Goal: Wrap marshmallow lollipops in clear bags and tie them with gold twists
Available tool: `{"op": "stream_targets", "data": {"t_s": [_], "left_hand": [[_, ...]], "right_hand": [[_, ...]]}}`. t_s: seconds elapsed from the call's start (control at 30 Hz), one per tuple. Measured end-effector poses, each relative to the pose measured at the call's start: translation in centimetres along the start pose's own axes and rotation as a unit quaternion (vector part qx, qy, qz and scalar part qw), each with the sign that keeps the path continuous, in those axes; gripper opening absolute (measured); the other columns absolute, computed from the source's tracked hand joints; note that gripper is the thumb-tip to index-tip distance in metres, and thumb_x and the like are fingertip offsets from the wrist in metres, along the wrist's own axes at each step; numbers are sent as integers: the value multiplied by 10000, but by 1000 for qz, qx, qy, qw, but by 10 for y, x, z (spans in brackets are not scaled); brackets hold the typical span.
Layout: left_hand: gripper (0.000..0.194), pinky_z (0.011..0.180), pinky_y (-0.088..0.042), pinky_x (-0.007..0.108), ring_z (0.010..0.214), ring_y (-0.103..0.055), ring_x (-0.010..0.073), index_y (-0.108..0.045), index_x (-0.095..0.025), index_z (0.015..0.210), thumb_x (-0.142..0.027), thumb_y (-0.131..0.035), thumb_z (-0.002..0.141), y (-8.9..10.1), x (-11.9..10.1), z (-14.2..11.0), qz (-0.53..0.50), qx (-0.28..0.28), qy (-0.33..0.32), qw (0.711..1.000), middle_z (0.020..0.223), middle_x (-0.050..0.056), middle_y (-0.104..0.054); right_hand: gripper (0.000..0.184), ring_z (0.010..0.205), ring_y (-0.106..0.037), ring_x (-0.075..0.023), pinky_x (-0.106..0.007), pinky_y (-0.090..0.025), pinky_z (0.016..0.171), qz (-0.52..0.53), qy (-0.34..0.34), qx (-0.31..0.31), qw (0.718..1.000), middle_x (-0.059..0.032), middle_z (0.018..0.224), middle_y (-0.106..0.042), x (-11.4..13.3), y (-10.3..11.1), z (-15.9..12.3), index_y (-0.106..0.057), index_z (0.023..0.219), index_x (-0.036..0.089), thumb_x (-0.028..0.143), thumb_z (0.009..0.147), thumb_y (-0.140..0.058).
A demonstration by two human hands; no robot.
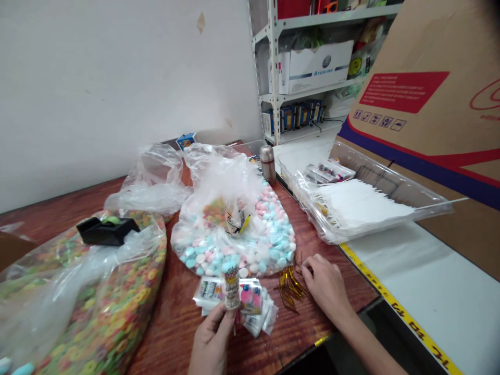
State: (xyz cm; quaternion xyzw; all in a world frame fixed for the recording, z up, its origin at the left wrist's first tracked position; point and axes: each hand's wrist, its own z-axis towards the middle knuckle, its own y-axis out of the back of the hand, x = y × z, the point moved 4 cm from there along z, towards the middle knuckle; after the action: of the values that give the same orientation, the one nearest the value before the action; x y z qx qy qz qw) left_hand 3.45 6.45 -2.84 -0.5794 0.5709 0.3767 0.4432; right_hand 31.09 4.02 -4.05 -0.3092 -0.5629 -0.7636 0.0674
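Observation:
My left hand is closed around the lower end of a small clear candy bag with printed lettering, held upright; a pale blue marshmallow shows at its top. My right hand rests at the right of a loose pile of gold twist ties, its thumb and forefinger pinched on a thin twist tie. Behind the held bag lie several flat printed packets on the table. Just beyond them sits a big clear bag of pink, blue and white marshmallows.
At left, a large bag of ring-shaped candies carries a black tape dispenser. A metal flask stands behind the marshmallows. To the right are a clear plastic tray with white paper pieces, a cardboard box and shelves.

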Motion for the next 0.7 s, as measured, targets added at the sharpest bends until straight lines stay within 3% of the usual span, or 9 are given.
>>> {"op": "stream_targets", "data": {"t_s": [0.13,0.2,0.27,0.37,0.47,0.53,0.63,0.7], "left_hand": [[358,887,-452,331,1008,-607,263,-709,-197,1021,-416,-682,740,2,-9,0,62,9,-36,997,981,57,-720],[307,851,-463,325,962,-614,256,-708,-199,1004,-394,-645,775,-2,-21,-2,148,6,-96,984,985,59,-709],[222,829,-462,314,925,-611,236,-708,-201,958,-333,-596,818,-12,-36,-7,245,0,-191,950,977,61,-688],[205,776,-472,307,861,-603,208,-687,-195,934,-215,-493,870,-35,-49,-14,373,-3,-306,876,917,72,-644],[249,703,-486,301,782,-596,195,-663,-187,974,-141,-438,877,-55,-53,-20,463,-20,-380,801,835,74,-612],[221,639,-486,295,714,-587,192,-653,-179,944,-143,-446,875,-63,-54,-24,490,-42,-427,759,765,66,-593],[147,582,-477,287,648,-581,185,-620,-166,871,-145,-475,869,-67,-57,-29,497,-75,-464,730,701,52,-581],[135,590,-483,277,654,-599,177,-596,-151,949,-130,-494,863,-65,-57,-32,485,-91,-479,726,719,50,-606]], "right_hand": [[171,774,-567,-254,-362,-336,688,42,-3,-21,999,-51,767,-604,-5,3,-3,-550,720,208,206,871,-471],[166,780,-569,-243,-358,-367,703,80,0,-39,996,-56,803,-614,-2,11,-8,-547,776,207,242,897,-439],[180,789,-579,-227,-339,-403,710,120,5,-58,991,-56,840,-623,9,22,-16,-545,851,206,285,926,-402],[186,717,-589,-183,-278,-447,665,220,19,-59,973,-25,799,-615,41,32,-35,-545,909,217,335,941,-406],[195,543,-527,-140,-227,-431,526,419,14,39,907,20,649,-545,81,20,-54,-554,848,219,355,933,-443],[224,478,-476,-118,-210,-392,455,488,-17,91,868,33,607,-515,101,5,-63,-556,835,207,387,927,-458],[257,497,-495,-116,-199,-384,437,503,-62,99,856,14,628,-550,112,-14,-64,-564,825,186,423,902,-503],[271,521,-532,-125,-198,-400,439,501,-75,90,858,-6,655,-590,111,-21,-62,-569,826,177,431,898,-510]]}}
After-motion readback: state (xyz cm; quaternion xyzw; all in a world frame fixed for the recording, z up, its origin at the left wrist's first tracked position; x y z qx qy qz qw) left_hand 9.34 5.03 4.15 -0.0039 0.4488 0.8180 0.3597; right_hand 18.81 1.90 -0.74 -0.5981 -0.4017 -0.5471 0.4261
